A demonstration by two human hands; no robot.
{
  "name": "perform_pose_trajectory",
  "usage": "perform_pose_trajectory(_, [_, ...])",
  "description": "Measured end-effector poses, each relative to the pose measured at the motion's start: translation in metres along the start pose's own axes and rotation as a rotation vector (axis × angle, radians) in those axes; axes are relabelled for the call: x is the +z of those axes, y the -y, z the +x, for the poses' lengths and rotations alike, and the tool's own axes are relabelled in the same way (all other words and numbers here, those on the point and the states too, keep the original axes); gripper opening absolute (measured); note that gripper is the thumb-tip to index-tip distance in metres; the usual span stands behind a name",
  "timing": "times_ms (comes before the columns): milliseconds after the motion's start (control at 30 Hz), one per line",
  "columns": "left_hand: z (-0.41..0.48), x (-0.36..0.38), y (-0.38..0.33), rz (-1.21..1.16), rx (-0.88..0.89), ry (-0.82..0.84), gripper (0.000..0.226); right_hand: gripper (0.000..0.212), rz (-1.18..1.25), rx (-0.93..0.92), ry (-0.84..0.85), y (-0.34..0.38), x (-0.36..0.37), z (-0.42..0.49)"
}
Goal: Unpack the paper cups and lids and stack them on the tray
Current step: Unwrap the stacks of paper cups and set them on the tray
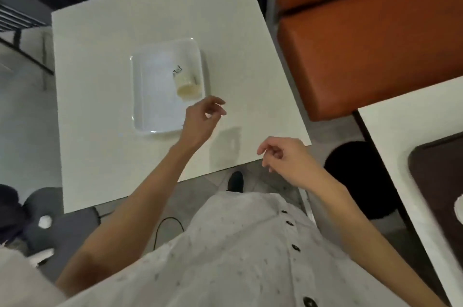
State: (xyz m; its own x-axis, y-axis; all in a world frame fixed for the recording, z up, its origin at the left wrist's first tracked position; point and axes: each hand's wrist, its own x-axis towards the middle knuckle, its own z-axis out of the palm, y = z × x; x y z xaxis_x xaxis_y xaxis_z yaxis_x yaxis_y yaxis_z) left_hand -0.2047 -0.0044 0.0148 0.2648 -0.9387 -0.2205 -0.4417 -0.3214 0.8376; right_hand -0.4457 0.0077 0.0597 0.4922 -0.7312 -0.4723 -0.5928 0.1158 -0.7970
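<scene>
I see a paper cup (186, 83) on the white tray (150, 96), near its right edge, its dark print too blurred to read, while my left hand (200, 118) and right hand (283, 159) hover loosely curled, holding nothing.

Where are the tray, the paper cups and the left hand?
tray (152, 96): head view, bare floor left of the cups.
paper cups (187, 85): head view, side wall.
left hand (200, 120): head view, middle of the hand.
</scene>
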Motion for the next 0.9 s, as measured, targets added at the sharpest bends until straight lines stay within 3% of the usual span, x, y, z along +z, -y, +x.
perform_pose_trajectory(133, [0.064,-0.051,0.056,-0.157,-0.249,-0.338,0.037,0.022,-0.058,0.012,0.141,0.04,0.025,0.055])
perform_pose_trajectory(300, [0.138,-0.059,0.084,-0.129,-0.498,-0.255,0.097,0.02,-0.067,0.092,0.155,0.053,0.028,0.079])
perform_pose_trajectory(367, [0.163,-0.055,0.086,-0.077,-0.562,-0.207,0.107,0.02,-0.052,0.128,0.136,0.05,0.026,0.08])
perform_pose_trajectory(533, [0.188,-0.062,0.075,-0.253,-0.609,-0.174,0.092,0.021,-0.006,0.209,0.07,0.036,0.02,0.07])
perform_pose_trajectory(733, [0.116,-0.06,0.019,-0.456,-0.509,-0.151,0.084,0.014,0.285,0.217,-0.114,0.02,0.015,0.05])
perform_pose_trajectory(800, [0.082,-0.042,-0.008,-0.51,-0.471,-0.047,0.088,0.014,0.405,0.182,-0.197,0.02,0.019,0.046])
perform_pose_trajectory(900, [0.033,0.012,-0.047,-0.679,-0.543,0.289,0.055,0.02,0.486,0.168,-0.479,0.017,0.029,0.045])
